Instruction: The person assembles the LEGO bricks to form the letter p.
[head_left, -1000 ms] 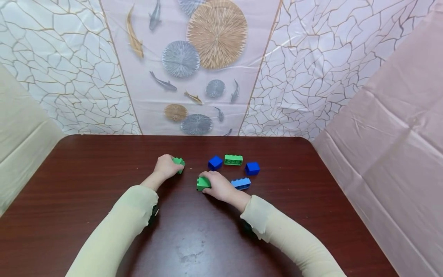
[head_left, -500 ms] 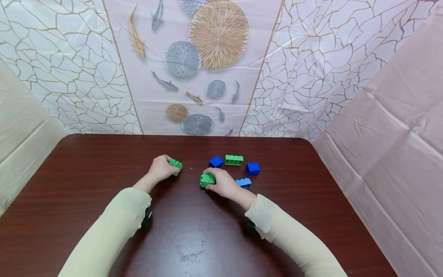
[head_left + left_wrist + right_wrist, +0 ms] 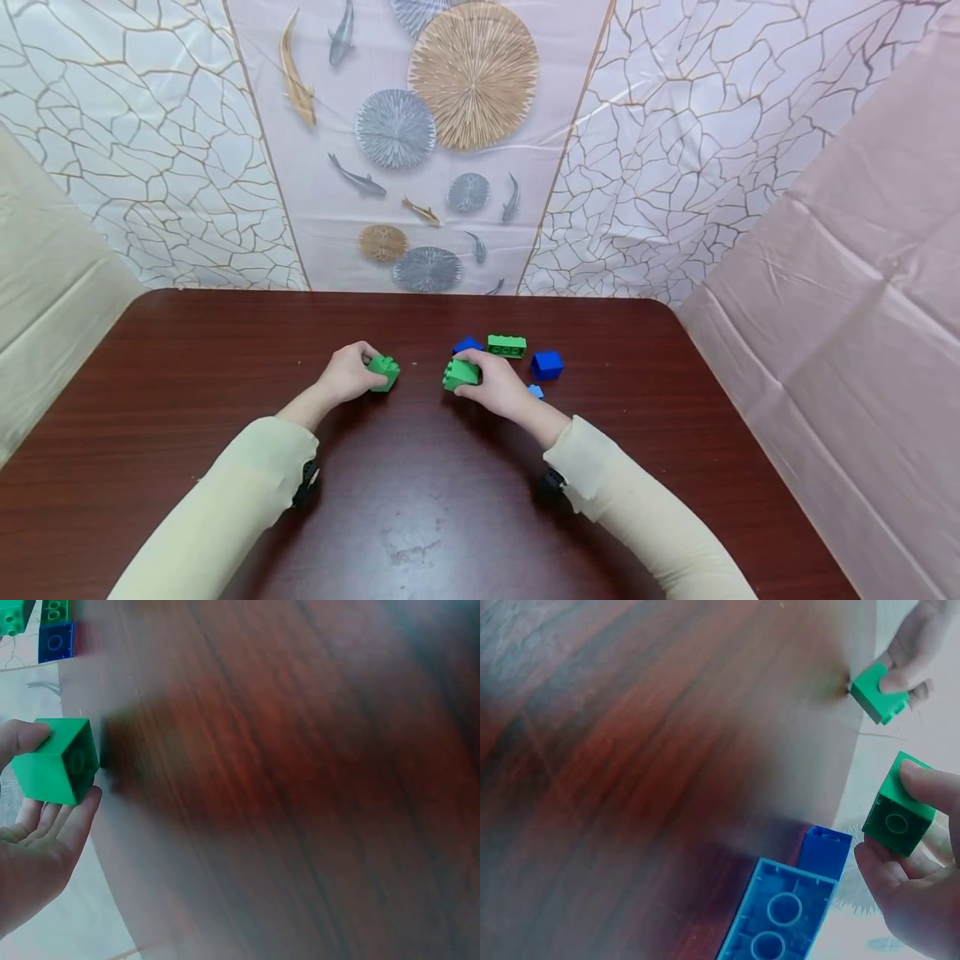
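My left hand point(image 3: 349, 369) pinches a green toy brick point(image 3: 383, 373) between thumb and fingers, left of the table's middle. In the left wrist view that green brick point(image 3: 60, 761) shows its hollow underside. A second green brick point(image 3: 460, 375) is pinched by my right hand point(image 3: 501, 385), studs pointing left. Its hollow end point(image 3: 897, 822) faces the camera in the right wrist view. The two bricks are apart, a short gap between them. Just behind the right hand's fingers lies a dark blue brick point(image 3: 468, 344), partly covered.
A longer green brick point(image 3: 507, 347) lies on its side at the back, with another dark blue brick point(image 3: 547, 365) to its right. Mostly hidden behind the right hand is a light blue brick point(image 3: 536, 391). The brown table point(image 3: 420, 517) meets a patterned cloth point(image 3: 645, 183) at its far edge.
The right hand has moved its green brick back and to the right, covering more of the blue bricks. The left hand has drawn back slightly, turning its brick so the studs face up and right.
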`<state>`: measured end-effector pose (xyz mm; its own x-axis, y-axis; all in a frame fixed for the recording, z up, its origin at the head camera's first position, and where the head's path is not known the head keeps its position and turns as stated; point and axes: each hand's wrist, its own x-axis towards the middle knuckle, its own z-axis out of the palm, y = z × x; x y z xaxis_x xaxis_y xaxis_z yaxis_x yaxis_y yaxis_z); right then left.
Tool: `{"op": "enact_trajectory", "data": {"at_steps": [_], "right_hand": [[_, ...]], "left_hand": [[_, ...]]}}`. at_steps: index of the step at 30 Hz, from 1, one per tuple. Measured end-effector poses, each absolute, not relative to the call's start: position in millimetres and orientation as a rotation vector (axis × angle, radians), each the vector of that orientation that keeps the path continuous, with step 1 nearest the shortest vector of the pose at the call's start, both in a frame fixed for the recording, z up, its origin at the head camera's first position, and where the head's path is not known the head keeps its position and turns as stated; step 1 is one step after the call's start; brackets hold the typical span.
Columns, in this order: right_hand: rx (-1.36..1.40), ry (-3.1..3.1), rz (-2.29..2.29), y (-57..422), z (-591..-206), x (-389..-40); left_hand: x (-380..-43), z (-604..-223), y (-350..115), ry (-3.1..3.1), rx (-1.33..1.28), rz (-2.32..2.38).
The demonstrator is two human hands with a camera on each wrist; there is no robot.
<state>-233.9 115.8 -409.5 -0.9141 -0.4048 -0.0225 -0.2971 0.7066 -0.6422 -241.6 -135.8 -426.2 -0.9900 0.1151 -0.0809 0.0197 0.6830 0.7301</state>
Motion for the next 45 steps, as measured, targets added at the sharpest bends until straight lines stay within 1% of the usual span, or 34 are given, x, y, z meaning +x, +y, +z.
{"op": "enact_trajectory", "data": {"at_steps": [11, 19, 29, 37, 45], "right_hand": [[-0.485, 2.74, -1.133, 129, -400, -232], [-0.475, 2.73, -1.168, 138, -397, -228], [-0.447, 2.729, -1.211, 153, -394, -226], [-0.443, 2.736, -1.216, 157, -392, -223], [-0.44, 2.729, -1.238, 158, -388, -220]], "left_hand": [[-228, -427, -130, 2.71, 0.21, 1.288], [-217, -431, -112, 2.621, 0.333, 1.395], [-203, -434, -91, 2.363, 0.466, 1.533], [-195, -442, -83, 2.421, 0.562, 1.467], [-192, -447, -81, 2.464, 0.54, 1.423]]}}
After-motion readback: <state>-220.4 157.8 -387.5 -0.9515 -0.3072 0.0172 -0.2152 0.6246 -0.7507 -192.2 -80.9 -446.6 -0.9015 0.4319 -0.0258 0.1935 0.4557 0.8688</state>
